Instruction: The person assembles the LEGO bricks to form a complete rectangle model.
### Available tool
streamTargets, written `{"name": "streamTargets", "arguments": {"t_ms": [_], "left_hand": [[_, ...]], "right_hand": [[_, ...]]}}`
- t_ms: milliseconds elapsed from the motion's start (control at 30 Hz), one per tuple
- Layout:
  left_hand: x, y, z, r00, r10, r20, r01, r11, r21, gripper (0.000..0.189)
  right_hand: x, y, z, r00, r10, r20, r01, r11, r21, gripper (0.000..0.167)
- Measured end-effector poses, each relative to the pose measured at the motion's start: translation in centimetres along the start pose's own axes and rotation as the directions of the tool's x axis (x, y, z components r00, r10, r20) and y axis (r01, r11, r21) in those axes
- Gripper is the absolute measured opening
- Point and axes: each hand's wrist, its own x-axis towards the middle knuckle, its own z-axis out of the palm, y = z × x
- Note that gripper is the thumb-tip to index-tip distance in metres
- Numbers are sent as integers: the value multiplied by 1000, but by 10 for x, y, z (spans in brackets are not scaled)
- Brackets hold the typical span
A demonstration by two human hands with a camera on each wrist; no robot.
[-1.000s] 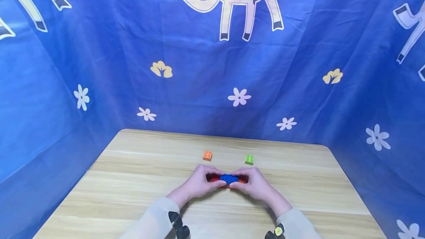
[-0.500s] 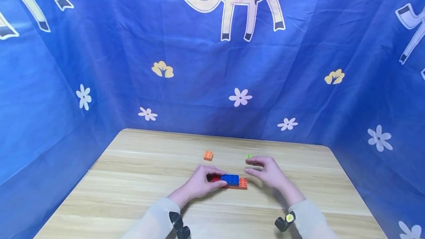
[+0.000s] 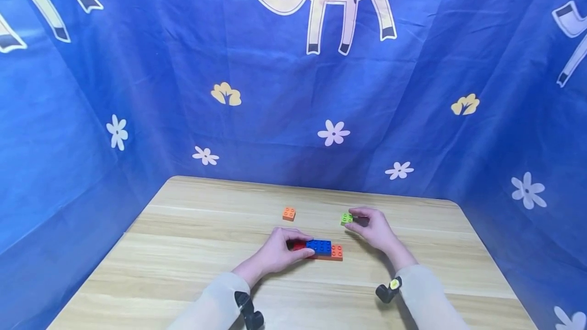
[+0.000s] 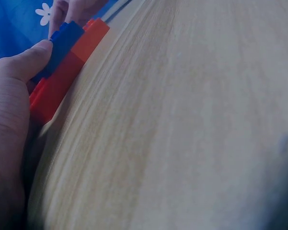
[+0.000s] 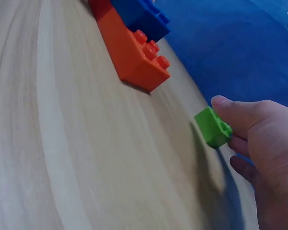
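A blue brick [image 3: 319,246] sits across a red brick [image 4: 57,91] and an orange-red brick [image 5: 129,55], joining them in one row. My left hand [image 3: 277,251] pinches the left part of the blue brick; its thumb lies along the near side and its fingers reach behind. Part of the red brick is hidden under that hand. Farther back on the right, my right hand [image 3: 377,229] has thumb and forefinger around a small green brick [image 5: 212,127]. Its studs show in the head view, and it appears to stand on the table.
A small orange brick [image 3: 289,213] lies behind the joined bricks, to the left of the green one. The wooden table [image 3: 183,248] ends at a blue patterned cloth [image 3: 275,131] that hangs around the back and sides.
My right hand has let go of the joined bricks, moved back and to the right, and taken hold of the green brick. My left hand has kept its grip in the same place.
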Motion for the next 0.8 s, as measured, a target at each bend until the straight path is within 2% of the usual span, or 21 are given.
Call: {"name": "streamTargets", "arguments": {"t_ms": [433,800], "left_hand": [[0,-2,2,1000,-3,0,3,1000,-11,36],[0,-3,2,1000,7,-4,-7,1000,11,37]], "right_hand": [[5,17,9,999,-21,-42,18,998,-64,46],[7,18,12,998,-52,-44,49,996,-75,42]]}}
